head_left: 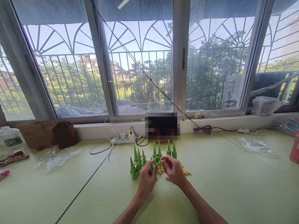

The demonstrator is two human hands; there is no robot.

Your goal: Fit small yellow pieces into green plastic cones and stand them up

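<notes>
Between my two hands is a green plastic cone [158,161], its round open end turned up toward me. My left hand [148,175] pinches it from the left side. The fingertips of my right hand [173,169] close at its right rim; whether they hold a small piece too is hard to make out. Several more green cones [139,160] stand point up just left of my hands, and others [171,150] stand behind them. Small yellow pieces [185,172] lie scattered on the table around and under my hands.
On the pale green table [105,193], a white power strip [123,139] with cables lies at the back. Clear plastic bags [58,157], a cardboard box [37,132] and a bottle [10,137] are at left. A coiled cable [205,129] lies by the window sill.
</notes>
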